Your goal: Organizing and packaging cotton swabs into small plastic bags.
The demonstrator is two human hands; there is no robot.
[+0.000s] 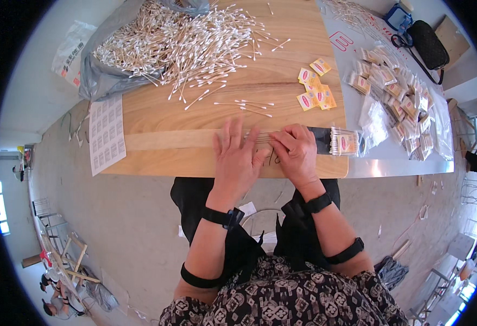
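Wooden-stick cotton swabs lie in a short row near the table's front edge, between my two hands. My left hand rests flat with fingers spread at the left end of this row. The fingers of my right hand are bent and closed over the row's right end, hiding part of it. Just right of that hand, a flat bundle of swabs with a yellow card lies on a dark strip. A few loose swabs lie beyond my hands.
A big heap of swabs spills from a grey plastic bag at far left. Yellow cards lie at right. Packed swab bags and a black pouch occupy the metal sheet. A label sheet overhangs the left edge.
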